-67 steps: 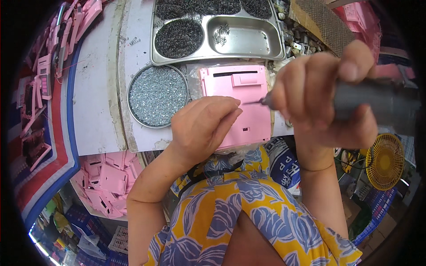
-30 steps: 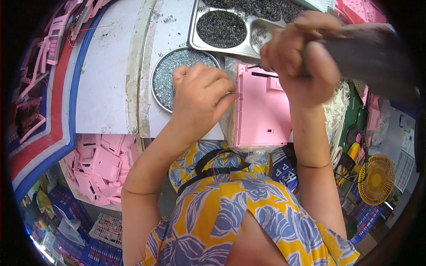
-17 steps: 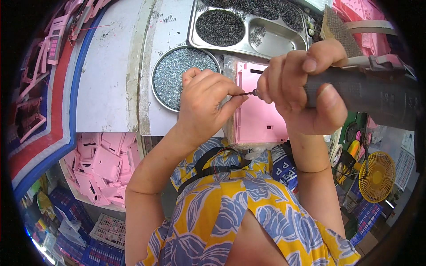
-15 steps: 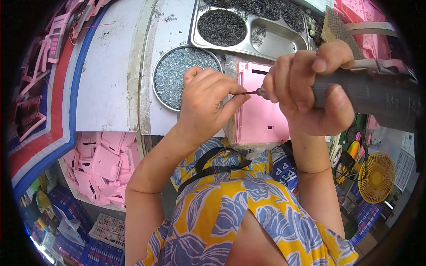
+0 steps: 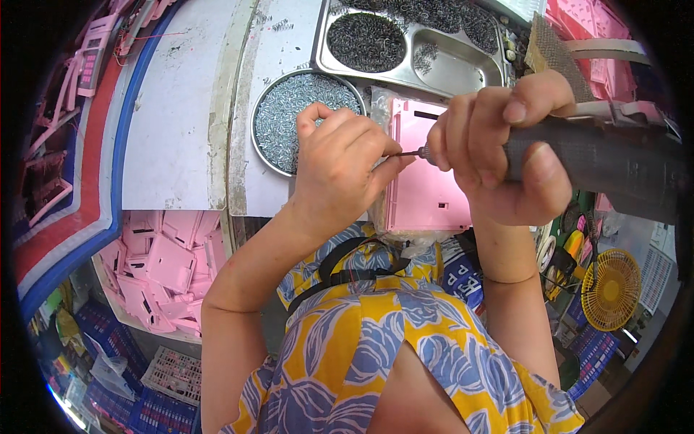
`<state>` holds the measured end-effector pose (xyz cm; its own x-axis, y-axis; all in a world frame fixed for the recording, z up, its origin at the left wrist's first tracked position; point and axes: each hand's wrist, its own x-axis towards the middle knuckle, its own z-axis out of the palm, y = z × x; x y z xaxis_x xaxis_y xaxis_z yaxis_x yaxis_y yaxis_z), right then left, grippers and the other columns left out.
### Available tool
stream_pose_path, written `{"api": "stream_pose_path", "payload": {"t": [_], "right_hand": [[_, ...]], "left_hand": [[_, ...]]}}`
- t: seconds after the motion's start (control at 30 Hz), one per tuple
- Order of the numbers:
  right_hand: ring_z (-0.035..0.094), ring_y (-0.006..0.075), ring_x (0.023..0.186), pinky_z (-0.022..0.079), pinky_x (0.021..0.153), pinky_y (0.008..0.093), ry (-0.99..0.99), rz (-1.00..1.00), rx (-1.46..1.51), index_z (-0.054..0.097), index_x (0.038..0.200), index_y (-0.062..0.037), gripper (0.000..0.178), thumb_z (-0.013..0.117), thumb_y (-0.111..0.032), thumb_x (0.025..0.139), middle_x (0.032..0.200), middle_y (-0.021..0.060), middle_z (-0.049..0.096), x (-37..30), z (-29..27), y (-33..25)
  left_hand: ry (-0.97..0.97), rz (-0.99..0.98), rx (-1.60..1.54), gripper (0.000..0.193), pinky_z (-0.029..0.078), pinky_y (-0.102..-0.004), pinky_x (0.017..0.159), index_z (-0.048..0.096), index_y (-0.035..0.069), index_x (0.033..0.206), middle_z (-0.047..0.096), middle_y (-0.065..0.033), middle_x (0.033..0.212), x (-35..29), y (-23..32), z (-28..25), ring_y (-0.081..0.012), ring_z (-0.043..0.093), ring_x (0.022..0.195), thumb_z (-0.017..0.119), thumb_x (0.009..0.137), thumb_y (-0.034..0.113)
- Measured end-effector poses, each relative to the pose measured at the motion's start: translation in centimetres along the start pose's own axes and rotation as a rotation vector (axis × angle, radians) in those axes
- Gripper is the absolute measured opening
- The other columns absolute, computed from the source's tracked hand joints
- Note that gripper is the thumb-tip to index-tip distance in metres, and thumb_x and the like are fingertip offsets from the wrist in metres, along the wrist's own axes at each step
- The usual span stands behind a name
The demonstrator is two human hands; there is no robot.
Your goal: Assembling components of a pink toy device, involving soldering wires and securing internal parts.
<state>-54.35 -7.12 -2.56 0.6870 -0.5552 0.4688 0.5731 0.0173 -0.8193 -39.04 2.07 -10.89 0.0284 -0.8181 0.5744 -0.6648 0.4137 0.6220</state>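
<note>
My right hand [image 5: 499,148] is wrapped round a dark electric screwdriver [image 5: 603,163], held level with its thin bit [image 5: 410,153] pointing left. At the bit's tip, the thumb and forefinger of my left hand [image 5: 336,159] are pinched together. Whatever small piece they may hold is hidden by the fingertips. Beneath the bit lies a pink plastic housing [image 5: 426,199] with a dark slot near its far edge and a small square hole near its front. Left of it, partly behind my left hand, a round metal dish [image 5: 254,134] is full of small silvery screw-like pieces.
At the back a steel compartment tray [image 5: 405,78] holds many dark coil springs, some scattered on the white tabletop [image 5: 170,137]. A bin [image 5: 108,293] of pink housings stands lower left. Pink parts pile up at the far right. A yellow fan [image 5: 611,289] stands at lower right.
The view has shifted slightly. Both hands keep nearly the same pose, with the left fingertips still pinched at the bit's tip.
</note>
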Motion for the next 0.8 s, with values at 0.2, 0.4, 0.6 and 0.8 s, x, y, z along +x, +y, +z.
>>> {"api": "stream_pose_path", "payload": {"t": [0.2,0.4,0.6,0.8], "right_hand": [[0.045,0.0140,0.055,0.045,0.056,0.0332,0.057,0.043,-0.095,0.048,0.116,-0.0087,0.028,0.055,-0.029,0.098,0.062,0.0002,0.047,-0.7,0.7,-0.2],[0.049,0.0130,0.051,0.045,0.050,0.0307,0.210,0.047,-0.135,0.051,0.109,-0.0026,0.025,0.064,-0.015,0.092,0.070,0.0053,0.055,-1.1,0.6,1.3],[0.040,0.0104,0.047,0.036,0.045,0.0287,0.130,0.071,-0.317,0.047,0.101,-0.0058,0.025,0.066,-0.020,0.095,0.059,0.0032,0.047,-1.3,-0.2,2.9],[0.042,0.0102,0.046,0.037,0.044,0.0287,0.086,0.130,-0.567,0.044,0.093,-0.0070,0.026,0.067,-0.018,0.093,0.058,0.0060,0.050,-1.7,0.3,3.6]], "left_hand": [[-0.136,-0.029,0.133,0.022,0.032,-0.0463,0.092,0.069,0.013,0.083,0.063,0.0003,0.087,0.5,1.0,-1.4,-0.0208,0.058,0.089,0.083,0.074,0.026],[-0.193,-0.160,0.483,0.018,0.032,-0.0476,0.098,0.072,0.013,0.090,0.063,-0.0011,0.096,0.6,-3.2,-3.9,-0.0232,0.057,0.101,0.079,0.081,0.027],[-0.152,-0.165,0.428,0.012,0.034,-0.0484,0.093,0.072,0.012,0.083,0.064,-0.0017,0.089,0.0,-4.5,-3.5,-0.0234,0.058,0.094,0.076,0.082,0.024],[-0.134,-0.125,0.508,0.016,0.035,-0.0461,0.088,0.070,0.013,0.077,0.064,-0.0017,0.082,0.0,-5.9,-2.1,-0.0231,0.059,0.089,0.074,0.085,0.026]]}}
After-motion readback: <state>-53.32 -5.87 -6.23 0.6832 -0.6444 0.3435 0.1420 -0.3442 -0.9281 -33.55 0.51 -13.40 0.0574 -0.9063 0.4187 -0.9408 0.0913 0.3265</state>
